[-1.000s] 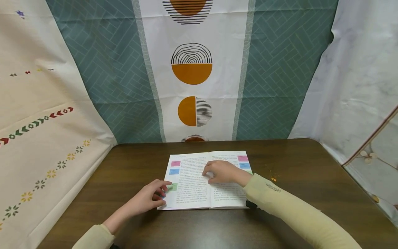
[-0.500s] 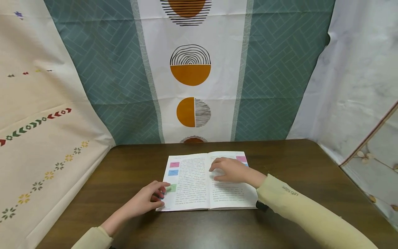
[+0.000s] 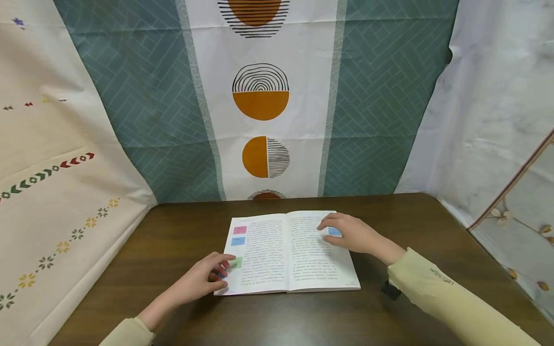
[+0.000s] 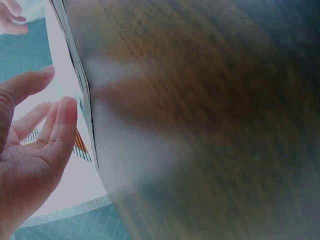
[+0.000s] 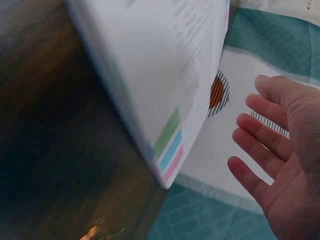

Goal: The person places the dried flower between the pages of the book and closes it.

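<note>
Book (image 3: 287,252): I see it lying open in the middle of the brown table (image 3: 433,230).
Feel: light, I think; thin pages bend and tear.
Where to hold: a page's outer edge.
Left hand (image 3: 201,280): fingers loose, touching the left edge.
Right hand (image 3: 350,234): fingers flat on the right page.

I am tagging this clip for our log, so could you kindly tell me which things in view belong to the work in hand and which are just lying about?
In hand:
- open book
- sticky tabs on its left page, with a blue tab on the right page
- left hand, at the green tab
- right hand, over the right page's outer edge

Lying about:
- wooden table
- patterned cloth backdrop
</note>
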`<move>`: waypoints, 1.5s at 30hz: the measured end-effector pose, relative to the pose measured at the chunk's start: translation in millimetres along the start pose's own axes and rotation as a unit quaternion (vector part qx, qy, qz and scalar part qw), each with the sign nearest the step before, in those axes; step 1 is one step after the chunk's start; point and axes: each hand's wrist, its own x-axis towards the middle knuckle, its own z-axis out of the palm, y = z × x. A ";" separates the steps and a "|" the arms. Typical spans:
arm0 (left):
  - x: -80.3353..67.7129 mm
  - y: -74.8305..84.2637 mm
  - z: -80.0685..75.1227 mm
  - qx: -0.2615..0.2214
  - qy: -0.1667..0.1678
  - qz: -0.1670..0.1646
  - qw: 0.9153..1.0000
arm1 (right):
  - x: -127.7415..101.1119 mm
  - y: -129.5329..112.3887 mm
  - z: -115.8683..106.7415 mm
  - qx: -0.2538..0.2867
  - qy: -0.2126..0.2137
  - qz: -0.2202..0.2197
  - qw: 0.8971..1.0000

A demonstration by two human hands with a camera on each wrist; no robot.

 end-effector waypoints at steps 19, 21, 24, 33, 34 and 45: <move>1.2 8.9 5.0 0.114 -0.022 0.020 0.993 | -50.1 44.9 -10.9 -0.034 0.067 0.005 0.997; 0.1 10.0 5.6 0.123 -0.024 0.026 0.992 | -54.1 47.5 -13.7 -0.027 0.062 0.015 0.998; -1.6 10.9 6.9 0.124 -0.026 0.037 0.991 | -59.1 51.1 -17.5 -0.034 0.064 0.022 0.997; -4.7 9.5 9.5 0.131 -0.031 0.024 0.991 | -65.6 60.9 -24.2 -0.048 0.075 0.028 0.996; -5.1 9.4 9.4 0.134 -0.031 0.024 0.990 | -65.7 62.2 -24.8 -0.048 0.075 0.030 0.996; -5.8 10.7 8.7 0.150 -0.038 0.029 0.987 | -65.8 80.3 -21.8 -0.053 0.082 0.043 0.994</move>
